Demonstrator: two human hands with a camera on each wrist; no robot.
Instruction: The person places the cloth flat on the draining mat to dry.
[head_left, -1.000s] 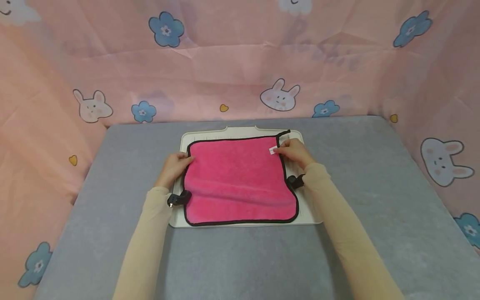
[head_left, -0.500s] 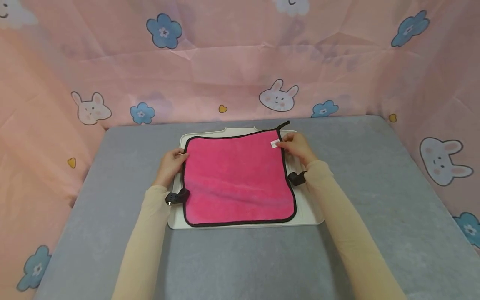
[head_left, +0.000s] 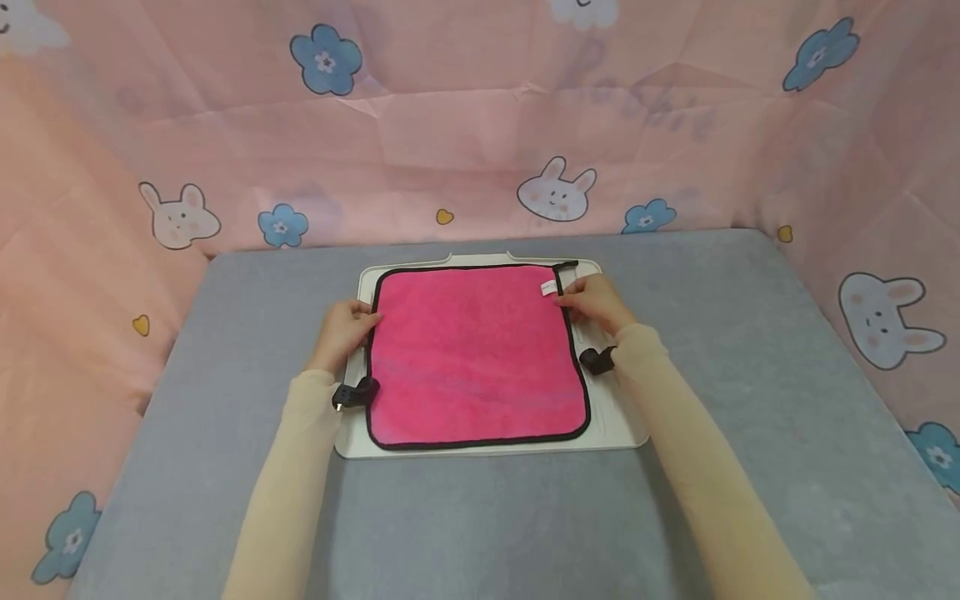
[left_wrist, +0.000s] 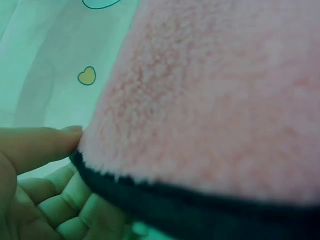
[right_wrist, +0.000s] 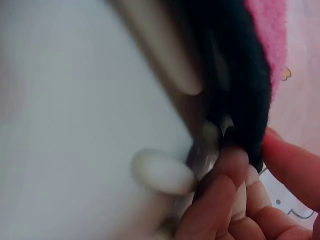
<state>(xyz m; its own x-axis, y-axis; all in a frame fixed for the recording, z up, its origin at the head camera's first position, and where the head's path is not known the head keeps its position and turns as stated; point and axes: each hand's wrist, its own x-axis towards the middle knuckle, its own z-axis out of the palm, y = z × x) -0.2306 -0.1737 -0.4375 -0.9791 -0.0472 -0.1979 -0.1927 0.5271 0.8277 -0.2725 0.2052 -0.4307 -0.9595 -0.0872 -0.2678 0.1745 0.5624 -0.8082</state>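
Observation:
A pink plush towel (head_left: pixel 472 358) with black edging lies spread over a cream-white board (head_left: pixel 618 429) in the head view. My left hand (head_left: pixel 339 335) pinches its left edge; in the left wrist view the thumb (left_wrist: pixel 40 146) is above the black trim (left_wrist: pixel 165 200) and the other fingers are below. On the opposite side my right hand (head_left: pixel 602 304) pinches the right edge, just below a white label (head_left: pixel 549 287). A black hanging loop (head_left: pixel 566 265) sticks out at the far right corner. The right wrist view shows thumb and fingers on either side of the black edging (right_wrist: pixel 245 85).
The board rests on a grey-covered table (head_left: pixel 480 525). A pink curtain (head_left: pixel 450 133) with rabbits and flowers surrounds the back and sides. Each wrist wears a black strap, the left strap (head_left: pixel 355 393) lying over the towel's edge.
The towel's far right corner rose, then came down onto the board. The crease across its near half has flattened. My right thumb has shifted from the label to the edge below it.

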